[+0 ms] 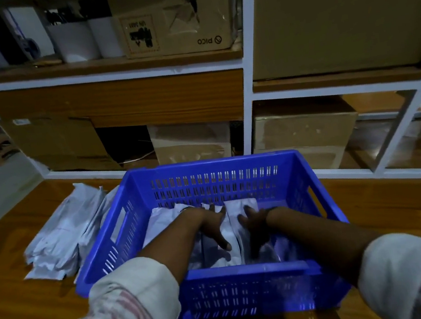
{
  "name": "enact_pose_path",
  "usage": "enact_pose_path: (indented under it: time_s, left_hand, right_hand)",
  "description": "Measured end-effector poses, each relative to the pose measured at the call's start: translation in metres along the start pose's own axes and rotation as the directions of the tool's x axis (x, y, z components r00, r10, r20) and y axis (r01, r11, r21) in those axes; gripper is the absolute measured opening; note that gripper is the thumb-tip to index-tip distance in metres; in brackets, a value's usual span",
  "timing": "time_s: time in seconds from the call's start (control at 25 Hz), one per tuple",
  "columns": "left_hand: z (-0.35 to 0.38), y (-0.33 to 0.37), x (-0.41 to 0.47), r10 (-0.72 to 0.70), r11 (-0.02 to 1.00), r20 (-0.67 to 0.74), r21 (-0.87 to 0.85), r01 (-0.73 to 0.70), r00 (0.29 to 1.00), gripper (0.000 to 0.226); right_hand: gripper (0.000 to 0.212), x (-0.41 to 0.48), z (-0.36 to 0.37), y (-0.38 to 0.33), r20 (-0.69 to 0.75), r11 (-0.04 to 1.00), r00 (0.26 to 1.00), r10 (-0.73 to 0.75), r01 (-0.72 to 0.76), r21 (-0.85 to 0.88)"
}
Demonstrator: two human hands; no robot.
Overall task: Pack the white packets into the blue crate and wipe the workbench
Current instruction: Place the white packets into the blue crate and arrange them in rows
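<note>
Inside the blue crate [212,165], both of your hands were down among the white packets [232,225] standing on edge in its bottom. Your left hand [212,225] lay flat with its fingers straight and spread, pressing on the tops of the packets and gripping nothing. Your right hand [254,225] sat just beside it, thumb out and fingers reaching down between the packets. The light there was too dim to tell whether those fingers had closed round one or only pushed against it.

The crate stood on the wooden surface [395,205], its near wall toward you. A loose pile of packets [62,235] lay on the surface to its left, some of them touching the crate's side. Behind it all, the white shelf frame [246,75] held cardboard boxes [173,18].

You seemed to be in the packing step, settling and squaring up the packets already in the crate so that more would fit. That step looked only partly done, since the pile outside was large. No cloth showed anywhere in view, so the wiping looked not yet begun.

The next move likely called for lifting your left hand out over the crate's left wall and taking a bundle from the pile. The packets looked slick and floppy, so a wide grip across several of them would probably have served better than a pinch on one corner. Your right hand could have held the standing row upright, leaving a gap for the new ones.
</note>
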State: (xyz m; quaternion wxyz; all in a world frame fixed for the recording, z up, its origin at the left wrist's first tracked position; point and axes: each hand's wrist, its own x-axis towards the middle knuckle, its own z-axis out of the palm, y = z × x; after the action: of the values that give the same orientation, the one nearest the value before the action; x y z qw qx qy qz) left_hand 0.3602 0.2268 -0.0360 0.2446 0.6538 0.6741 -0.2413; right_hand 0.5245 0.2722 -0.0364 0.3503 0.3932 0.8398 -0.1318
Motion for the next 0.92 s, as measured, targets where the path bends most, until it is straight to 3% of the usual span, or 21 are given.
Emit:
enact_pose_path:
  time_s: [0.12, 0.28, 0.52, 0.72, 0.8, 0.92]
  left_hand:
    - [0.001, 0.008, -0.004, -0.033, 0.999, 0.032, 0.016, 0.032, 0.999, 0.132]
    - [-0.004, 0.017, -0.015, 0.051, 0.997, 0.021, 0.063, -0.052, 0.998, 0.118]
    - [-0.002, 0.015, -0.006, 0.111, 0.994, 0.042, 0.002, -0.111, 0.993, 0.118]
    - [-0.007, 0.012, 0.001, 0.117, 0.991, -0.024, -0.056, -0.118, 0.993, 0.126]
    - [-0.009, 0.011, -0.004, 0.096, 0.986, -0.114, -0.122, -0.11, 0.989, 0.11]
    - [-0.019, -0.001, -0.013, 0.02, 0.977, -0.354, -0.191, -0.094, 0.935, 0.05]
  right_hand:
    - [0.104, 0.004, 0.017, -0.012, -0.045, 0.989, 0.997, -0.061, 0.055, -0.14]
    - [0.109, 0.016, 0.019, -0.007, -0.092, 0.993, 0.992, -0.083, 0.074, -0.089]
    - [0.114, 0.021, 0.029, 0.002, -0.102, 0.999, 0.994, -0.034, 0.037, 0.029]
    - [0.119, 0.008, 0.024, 0.013, -0.083, 0.996, 0.996, 0.022, -0.015, 0.088]
    - [0.123, 0.0, 0.015, 0.014, -0.155, 0.998, 0.988, 0.005, 0.005, 0.067]
    - [0.118, -0.017, -0.007, 0.011, -0.331, 0.993, 0.942, -0.058, 0.087, 0.074]
